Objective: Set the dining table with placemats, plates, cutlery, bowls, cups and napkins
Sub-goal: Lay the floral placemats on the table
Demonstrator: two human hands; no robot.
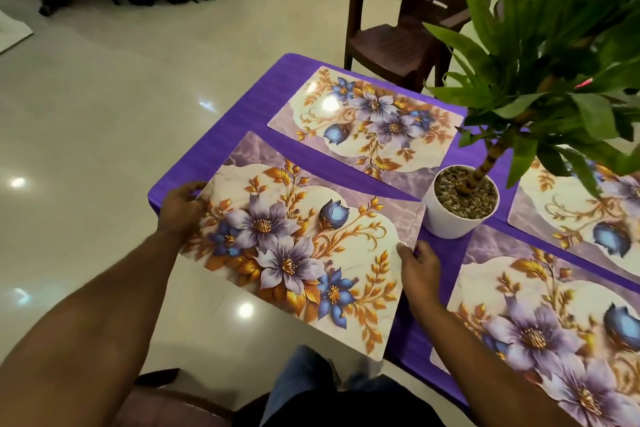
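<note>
A floral placemat [304, 239] with purple and blue flowers lies tilted over the near left corner of the purple table [249, 107], its lower part hanging past the edge. My left hand [181, 210] grips its left edge. My right hand [417, 262] pinches its right edge. Three more matching placemats lie flat on the table: one at the far side [367, 121], one at the near right [540, 322] and one at the far right [581, 215], partly hidden by leaves.
A white pot [457, 208] with pebbles holds a green plant [554, 45] in the middle of the table, just right of the held placemat. A brown plastic chair [398, 35] stands at the far side. Another chair [166, 399] is below my arms.
</note>
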